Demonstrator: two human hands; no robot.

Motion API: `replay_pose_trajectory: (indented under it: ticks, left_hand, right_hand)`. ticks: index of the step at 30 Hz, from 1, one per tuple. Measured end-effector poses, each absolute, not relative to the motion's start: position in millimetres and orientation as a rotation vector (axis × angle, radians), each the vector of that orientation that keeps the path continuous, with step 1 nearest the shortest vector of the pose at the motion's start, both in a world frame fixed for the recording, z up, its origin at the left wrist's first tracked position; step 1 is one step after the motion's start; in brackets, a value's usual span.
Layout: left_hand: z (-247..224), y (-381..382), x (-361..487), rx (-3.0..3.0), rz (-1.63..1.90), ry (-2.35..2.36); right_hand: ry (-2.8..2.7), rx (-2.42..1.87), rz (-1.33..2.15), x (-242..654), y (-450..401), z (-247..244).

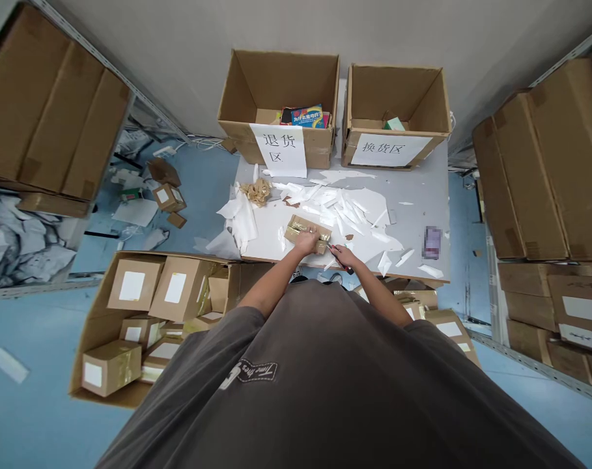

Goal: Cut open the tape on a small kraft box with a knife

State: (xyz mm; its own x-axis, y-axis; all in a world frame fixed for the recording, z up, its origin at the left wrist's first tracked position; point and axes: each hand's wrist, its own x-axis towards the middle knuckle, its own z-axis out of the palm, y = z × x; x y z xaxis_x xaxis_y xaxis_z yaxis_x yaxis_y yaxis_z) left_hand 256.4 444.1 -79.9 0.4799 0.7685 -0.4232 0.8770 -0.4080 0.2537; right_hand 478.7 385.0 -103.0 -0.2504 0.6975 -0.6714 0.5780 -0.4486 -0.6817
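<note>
Your left hand (307, 241) presses flat on the taped parcel (307, 233), pinning it to the counter (413, 215), while your right hand (343, 256), just beside, closes around a box cutter (335, 251).

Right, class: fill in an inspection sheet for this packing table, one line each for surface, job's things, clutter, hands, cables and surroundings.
Surface: white table, largely littered.
Job's things: small taped parcel at the near edge; cutter, mostly hidden.
Clutter: white paper strips, crumpled brown tape.
Hands: left hand presses on the parcel; right hand grips the cutter.
Cables: white leads on the floor by the wall.
Surroundings: two open labelled cartons at the back; carton of parcels on the floor; shelved boxes.
</note>
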Motion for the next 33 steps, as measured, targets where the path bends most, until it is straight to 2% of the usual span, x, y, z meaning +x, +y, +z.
replay_pose_trajectory:
  ticks: [6,10,14,19,33]
  left_hand:
    - [-82.5,441.7,256.6,2.31,-0.391,1.37]
    - [-82.8,439.5,248.4,2.27,-0.269,1.358]
    - [-83.0,457.4,236.8,2.275,-0.143,1.341]
    - [-91.8,483.4,226.5,2.28,-0.31,1.304]
    - [-102.0,483.4,221.4,2.36,-0.215,1.27]
  right_hand:
    - [-1.577,-1.854,1.82,474.1,368.4,-98.3]
    - [-1.555,-1.865,1.838,480.5,352.6,-96.2]
    - [-1.442,-1.979,1.696,490.0,351.4,-91.6]
    - [-1.377,-2.038,1.606,489.8,356.3,-81.7]
    - [-2.01,-2.14,1.205,475.4,363.4,-87.3]
